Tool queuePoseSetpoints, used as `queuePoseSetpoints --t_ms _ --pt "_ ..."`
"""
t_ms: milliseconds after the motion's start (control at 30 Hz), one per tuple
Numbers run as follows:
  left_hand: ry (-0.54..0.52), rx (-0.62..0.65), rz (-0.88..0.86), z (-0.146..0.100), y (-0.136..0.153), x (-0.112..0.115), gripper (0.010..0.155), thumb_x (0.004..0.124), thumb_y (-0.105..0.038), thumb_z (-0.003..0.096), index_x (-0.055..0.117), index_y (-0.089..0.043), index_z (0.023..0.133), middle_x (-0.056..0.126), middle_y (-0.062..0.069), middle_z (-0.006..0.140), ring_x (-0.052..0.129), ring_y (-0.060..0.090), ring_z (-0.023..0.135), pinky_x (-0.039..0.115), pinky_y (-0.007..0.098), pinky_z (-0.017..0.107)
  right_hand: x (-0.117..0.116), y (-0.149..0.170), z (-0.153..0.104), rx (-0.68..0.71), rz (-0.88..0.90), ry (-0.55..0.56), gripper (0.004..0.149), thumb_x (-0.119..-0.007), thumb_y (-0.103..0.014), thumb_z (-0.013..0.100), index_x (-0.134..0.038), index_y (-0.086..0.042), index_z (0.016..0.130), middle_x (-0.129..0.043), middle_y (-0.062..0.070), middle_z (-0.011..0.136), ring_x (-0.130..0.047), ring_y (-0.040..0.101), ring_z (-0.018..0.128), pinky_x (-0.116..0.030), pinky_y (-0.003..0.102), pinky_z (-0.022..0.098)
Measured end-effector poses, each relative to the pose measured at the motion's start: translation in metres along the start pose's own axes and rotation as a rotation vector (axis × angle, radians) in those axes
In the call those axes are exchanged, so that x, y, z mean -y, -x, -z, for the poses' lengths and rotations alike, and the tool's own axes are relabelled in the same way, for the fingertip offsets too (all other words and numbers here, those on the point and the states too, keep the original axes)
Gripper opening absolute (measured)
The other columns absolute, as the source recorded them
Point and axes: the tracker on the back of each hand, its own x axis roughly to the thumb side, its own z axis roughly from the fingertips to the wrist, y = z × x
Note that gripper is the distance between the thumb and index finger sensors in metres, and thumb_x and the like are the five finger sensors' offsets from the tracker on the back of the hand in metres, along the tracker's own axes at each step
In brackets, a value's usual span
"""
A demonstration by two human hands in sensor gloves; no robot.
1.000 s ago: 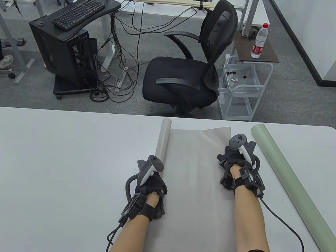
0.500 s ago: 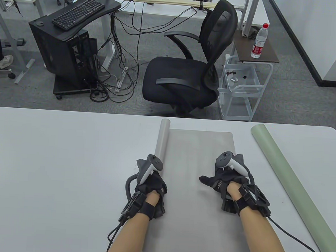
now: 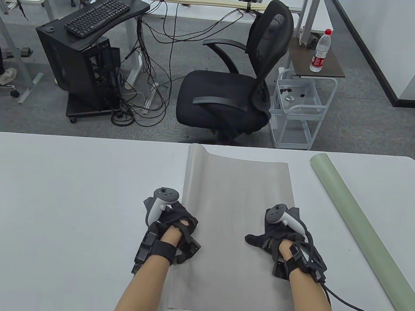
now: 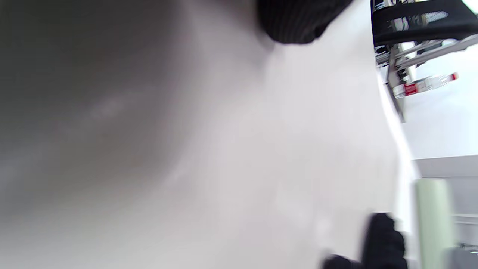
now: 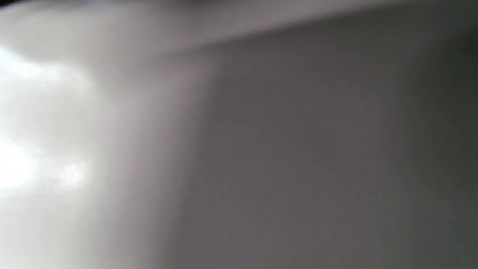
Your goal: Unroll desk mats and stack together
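A grey desk mat (image 3: 232,234) lies almost fully unrolled in the middle of the white table (image 3: 67,206). Only its far left corner (image 3: 195,148) still curls up. My left hand (image 3: 175,215) rests on the mat's left edge, palm down. My right hand (image 3: 269,233) lies flat on the mat near its right edge, thumb spread inward. A pale green mat (image 3: 361,231) lies tightly rolled on the table to the right, slanting from the far edge to the near right. The left wrist view is blurred; it shows the grey mat (image 4: 224,149) and the green roll (image 4: 433,220). The right wrist view shows only grey blur.
Beyond the table's far edge stand a black office chair (image 3: 232,93), a white wire cart (image 3: 298,112) and a small side table with a water bottle (image 3: 320,50). A computer stand with a keyboard (image 3: 96,15) is at the back left.
My left hand moved left and the last of the grey roll opened out flat. My right hand slid from the far right corner back toward me along the right edge.
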Motion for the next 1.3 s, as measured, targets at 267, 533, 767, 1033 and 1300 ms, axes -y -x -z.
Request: queuePoseSetpoints --t_ms 267,533,767,1033,1300 --pt "0.073 0.027 -0.083 0.0 -0.007 -0.001 0.059 0.088 -0.04 0.0433 0.051 -0.023 0.086 0.074 0.006 0.094 0.105 0.031 0.072 0.097 0.038 0.048 0.0 -0.001 0.0 -0.007 -0.001 -0.009 0.106 -0.059 -0.081 0.029 0.025 -0.04 0.078 0.042 -0.005 0.081 0.04 0.03 0.073 0.018 0.057 0.05" --pt "0.108 0.025 -0.218 0.009 0.017 -0.014 0.082 0.079 -0.026 0.0449 0.019 -0.015 0.1 0.074 0.005 0.093 0.103 0.026 0.068 0.09 0.045 0.052 0.001 -0.001 0.0 -0.009 0.0 -0.016 0.105 -0.059 -0.081 0.028 0.026 -0.04 0.077 0.043 -0.006 0.08 0.041 0.029 0.072 0.018 0.056 0.05" --pt "0.098 -0.003 -0.249 0.007 0.025 -0.028 0.075 0.078 -0.025 0.045 0.028 -0.012 0.1 0.069 0.009 0.095 0.098 0.028 0.07 0.087 0.047 0.053 0.0 -0.001 0.0 -0.005 0.004 -0.015 0.105 -0.059 -0.08 0.029 0.025 -0.04 0.077 0.043 -0.006 0.08 0.041 0.029 0.072 0.019 0.056 0.049" --pt "0.127 -0.02 -0.269 0.013 0.032 -0.034 0.062 0.092 -0.034 0.0438 0.051 -0.024 0.09 0.071 0.0 0.09 0.104 0.019 0.063 0.096 0.034 0.047 0.0 -0.001 0.0 -0.007 0.003 -0.017 0.105 -0.059 -0.08 0.028 0.026 -0.04 0.077 0.043 -0.006 0.08 0.041 0.029 0.072 0.018 0.057 0.049" --pt "0.155 0.015 -0.332 0.016 0.04 -0.037 0.078 0.08 -0.023 0.0447 0.026 -0.017 0.101 0.074 0.004 0.094 0.101 0.025 0.069 0.089 0.044 0.052 0.0 -0.001 0.001 -0.007 0.005 -0.018 0.105 -0.059 -0.08 0.028 0.026 -0.04 0.077 0.043 -0.006 0.08 0.041 0.029 0.072 0.019 0.057 0.049"
